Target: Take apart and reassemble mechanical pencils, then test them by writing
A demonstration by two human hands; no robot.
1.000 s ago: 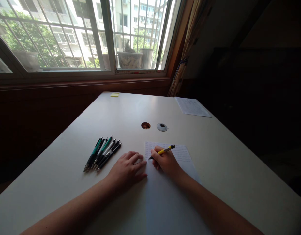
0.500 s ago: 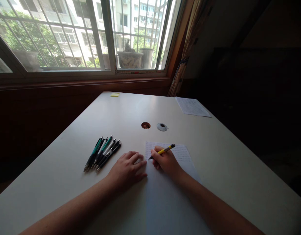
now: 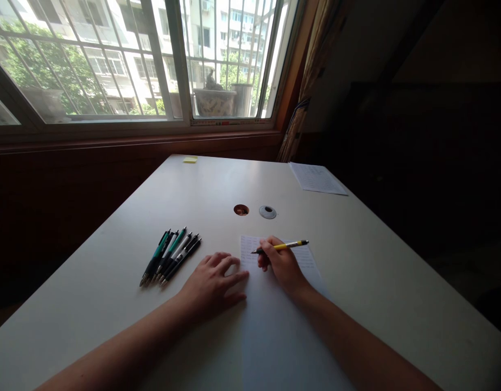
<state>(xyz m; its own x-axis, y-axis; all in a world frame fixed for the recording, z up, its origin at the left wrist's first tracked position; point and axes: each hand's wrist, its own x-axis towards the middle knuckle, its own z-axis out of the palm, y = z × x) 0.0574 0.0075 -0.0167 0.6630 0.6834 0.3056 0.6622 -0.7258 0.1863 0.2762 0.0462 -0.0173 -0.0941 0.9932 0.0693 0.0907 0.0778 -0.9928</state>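
A yellow pen (image 3: 286, 246) with a dark tip and dark end is gripped in my right hand (image 3: 283, 266), over the upper part of a white sheet of paper (image 3: 274, 326). Lines of handwriting run across the sheet's top; its lower part is blank. The pen lies nearly level, its tip pointing left; I cannot tell whether it touches the paper. My left hand (image 3: 213, 279) rests with fingers spread, its fingertips at the sheet's left edge. Left of that hand, several pens (image 3: 171, 256) in green, white and black lie side by side.
The white table (image 3: 124, 239) has a round hole (image 3: 241, 210) with a grey ring-shaped cover (image 3: 268, 212) beside it. At the far edge lie a yellow sticky note (image 3: 190, 159) and another written sheet (image 3: 318, 178). A barred window (image 3: 181, 65) stands behind.
My right hand has shifted slightly right and up, and the pen has tilted flatter, its tip away from the sheet's left edge. My left hand's fingers have edged slightly further onto the paper.
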